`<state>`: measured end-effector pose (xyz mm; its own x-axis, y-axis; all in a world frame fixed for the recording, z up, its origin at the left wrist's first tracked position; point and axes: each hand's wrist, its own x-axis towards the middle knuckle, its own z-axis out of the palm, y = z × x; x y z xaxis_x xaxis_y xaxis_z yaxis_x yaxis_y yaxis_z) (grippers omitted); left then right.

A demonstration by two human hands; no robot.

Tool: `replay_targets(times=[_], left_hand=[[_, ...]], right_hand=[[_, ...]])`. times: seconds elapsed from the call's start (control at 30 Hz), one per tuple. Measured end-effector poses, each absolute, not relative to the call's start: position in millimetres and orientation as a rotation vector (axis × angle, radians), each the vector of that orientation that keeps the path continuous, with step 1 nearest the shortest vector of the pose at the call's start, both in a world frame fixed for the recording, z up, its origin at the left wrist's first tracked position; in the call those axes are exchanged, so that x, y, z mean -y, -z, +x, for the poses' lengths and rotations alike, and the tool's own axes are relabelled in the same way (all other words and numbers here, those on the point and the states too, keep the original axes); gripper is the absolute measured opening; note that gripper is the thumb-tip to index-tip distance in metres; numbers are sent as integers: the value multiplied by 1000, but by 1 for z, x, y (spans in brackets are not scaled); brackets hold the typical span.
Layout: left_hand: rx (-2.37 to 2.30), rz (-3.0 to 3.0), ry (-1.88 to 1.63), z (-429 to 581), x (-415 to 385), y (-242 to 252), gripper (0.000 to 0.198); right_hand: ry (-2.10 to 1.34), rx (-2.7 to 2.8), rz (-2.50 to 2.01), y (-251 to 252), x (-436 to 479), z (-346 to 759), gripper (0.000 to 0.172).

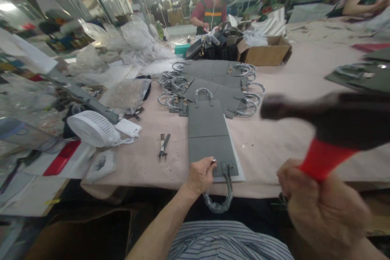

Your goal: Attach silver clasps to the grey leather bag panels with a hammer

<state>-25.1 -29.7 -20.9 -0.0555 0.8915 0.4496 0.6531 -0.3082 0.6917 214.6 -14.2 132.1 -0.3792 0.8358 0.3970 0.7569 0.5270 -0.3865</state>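
Note:
A grey bag panel lies flat before me over a white sheet. It has a plastic-wrapped handle at the near end, hanging past the table edge, and another handle at the far end. My left hand rests on the panel's near part, thumb and finger pinching a small shiny metal piece beside the near handle's base. Raised at the right, my right hand is wrapped round the red grip of a hammer. The hammer's dark head is blurred by motion.
Several more grey panels with wrapped handles are stacked behind. Two small dark tools and a white fan are on the left. Black bags and a cardboard box stand farther back, near a co-worker. Another person sits far right.

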Motion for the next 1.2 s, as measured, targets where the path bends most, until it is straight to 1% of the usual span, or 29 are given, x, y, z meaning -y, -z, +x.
replay_targets(times=[0.07, 0.13, 0.2, 0.3, 0.43, 0.47, 0.53, 0.6, 0.67, 0.73, 0.8, 0.87, 0.97, 1.0, 1.07, 1.13, 1.2], left_hand=[[-1657, 1959, -1286, -25, 30, 20, 17], [-1642, 1962, -1293, -24, 30, 19, 17], [-1630, 1964, -1308, -24, 30, 19, 17], [-1634, 1970, -1308, -23, 30, 16, 15], [-1631, 1984, -1271, -23, 30, 10, 15], [-1632, 1984, -1258, -22, 31, 8, 15], [-1635, 1978, -1247, -21, 32, 6, 15], [-1648, 1968, -1251, -20, 33, 5, 15], [-1672, 1954, -1248, -19, 33, 6, 15], [-1683, 1929, -1237, -18, 32, 7, 16], [-1681, 1865, -1243, -19, 30, 8, 17], [-1680, 1733, -1259, -19, 27, 4, 20], [-1707, 1480, -1367, -17, 26, -15, 31], [-1684, 1487, -1414, -17, 27, -24, 33], [-1573, 1695, -1461, -17, 27, -42, 31], [-1541, 1937, -1408, -22, 22, -55, 26], [-1806, 1935, -1321, -36, 10, -57, 24]], right_hand=[[-204, 2321, -1225, -121, 17, 213, 40], [-299, 2427, -1226, -111, 16, 214, 42], [-448, 2422, -1340, -103, 8, 220, 44], [-648, 2231, -1573, -88, -16, 234, 46], [-860, 2052, -1875, -46, -52, 257, 43], [-831, 2061, -1949, -34, -59, 261, 42], [-577, 2170, -1990, -14, -67, 264, 39], [-236, 2271, -1865, -2, -65, 255, 40], [-46, 2296, -1651, 3, -53, 233, 46], [-50, 2306, -1469, 8, -34, 203, 50], [-107, 2366, -1385, 14, -14, 173, 48], [-91, 2342, -1423, 24, 2, 153, 47], [-87, 2310, -1453, 36, 11, 143, 50], [-92, 2304, -1447, 38, 11, 143, 51], [-101, 2281, -1426, 39, 10, 145, 51], [-121, 2249, -1413, 36, 10, 147, 52], [-144, 2210, -1444, 34, 12, 150, 56]])
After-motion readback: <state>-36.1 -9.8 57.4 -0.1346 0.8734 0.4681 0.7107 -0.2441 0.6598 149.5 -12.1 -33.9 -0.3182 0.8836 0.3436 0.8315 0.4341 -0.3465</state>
